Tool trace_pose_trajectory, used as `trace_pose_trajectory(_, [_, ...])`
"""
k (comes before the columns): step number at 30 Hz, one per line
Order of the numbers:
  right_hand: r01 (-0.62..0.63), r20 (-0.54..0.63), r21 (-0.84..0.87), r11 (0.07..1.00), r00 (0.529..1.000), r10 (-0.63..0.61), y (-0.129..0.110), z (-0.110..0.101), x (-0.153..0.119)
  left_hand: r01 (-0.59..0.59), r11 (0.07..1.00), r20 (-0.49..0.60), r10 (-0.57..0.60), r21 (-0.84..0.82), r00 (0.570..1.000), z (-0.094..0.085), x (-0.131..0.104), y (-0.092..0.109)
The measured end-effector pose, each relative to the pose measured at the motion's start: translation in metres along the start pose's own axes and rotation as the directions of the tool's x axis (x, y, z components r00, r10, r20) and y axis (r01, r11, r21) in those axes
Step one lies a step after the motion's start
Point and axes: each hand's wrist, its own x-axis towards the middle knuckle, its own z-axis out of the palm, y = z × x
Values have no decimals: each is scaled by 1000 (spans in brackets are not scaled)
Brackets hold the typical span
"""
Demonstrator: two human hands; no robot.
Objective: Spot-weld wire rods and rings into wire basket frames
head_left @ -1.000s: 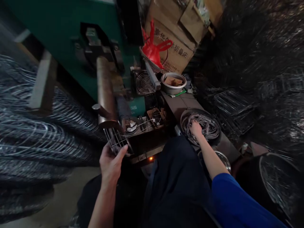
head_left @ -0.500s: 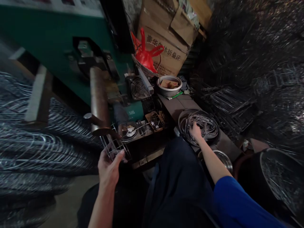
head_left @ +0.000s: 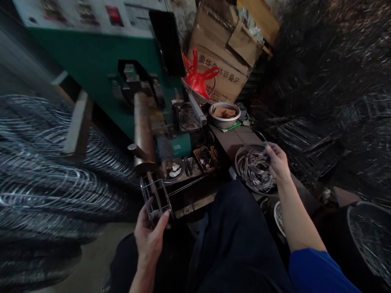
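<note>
My left hand [head_left: 151, 236] is closed around the near end of a small wire frame [head_left: 168, 199], thumb on its right side. The frame sits just under the thick copper-coloured arm [head_left: 143, 130] of a green machine [head_left: 88, 57]; whether they touch I cannot tell. On the right, my right hand [head_left: 277, 162] pinches a thin curved piece of wire [head_left: 259, 134] between thumb and fingers. Below that hand stands a dark round basin [head_left: 237, 158], heaped with loose bent wire rings [head_left: 255, 173].
Stacks of wire racks [head_left: 55, 183] fill the left side. A small basket [head_left: 204, 158], pliers [head_left: 188, 166] and a white bowl [head_left: 224, 118] lie beyond my hands. Wire grids [head_left: 305, 132] pile up at right, near a large black bucket [head_left: 351, 240]. A cardboard box [head_left: 216, 53] stands behind.
My right hand has risen out of the wire rings with a piece of wire and moved right. The left hand still holds the frame. The view has shifted somewhat.
</note>
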Motion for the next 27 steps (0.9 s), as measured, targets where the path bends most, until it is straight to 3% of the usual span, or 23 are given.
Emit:
trace_pose_trajectory(2, [-74, 182, 100, 992, 982, 55, -25, 26, -9, -9, 999, 14, 8, 49, 1000, -3, -10, -4])
trace_pose_trajectory(5, [-80, 361, 67, 995, 931, 50, -48, 73, -18, -22, 997, 26, 20, 79, 999, -3, -23, -7])
trace_pose_trajectory(8, [29, 412, 11, 1000, 910, -31, -52, 115, -29, -15, 998, 31, 13, 56, 999, -5, -30, -7])
trace_pose_trajectory(11, [76, 444, 47, 996, 891, -89, -46, 143, -42, -32, 999, 25, 31, 43, 999, -12, -30, -7])
trace_pose_trajectory(17, [60, 488, 100, 993, 867, -102, -53, 169, -69, -32, 999, 21, 32, 11, 999, -22, -28, -8])
trace_pose_trajectory(23, [-4, 625, 94, 996, 779, -56, -52, 198, -85, 1, 995, 31, 3, -100, 1000, -10, -26, -6])
trace_pose_trajectory(27, [-18, 655, 63, 998, 756, -28, -46, 208, -85, 8, 988, 16, -5, -153, 1000, -3, -23, -5])
